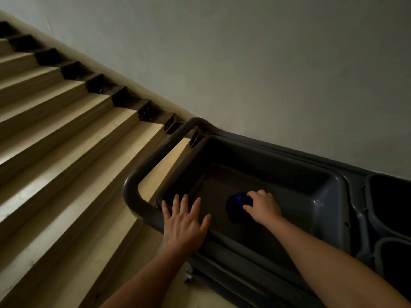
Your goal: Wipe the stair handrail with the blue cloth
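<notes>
A crumpled blue cloth (236,205) lies on the floor of the grey cart's top tray (329,196). My right hand (262,206) reaches into the tray and its fingers curl round the cloth's right side. My left hand (183,221) lies flat with spread fingers on the tray's near rim, beside the cart's push handle (133,185). No stair handrail is in view.
A flight of beige stairs (66,130) rises to the upper left along a pale wall (244,52). The cart stands at the foot of the stairs against the wall. Two dark bins (391,207) sit at the cart's right end. A caster (188,277) shows below.
</notes>
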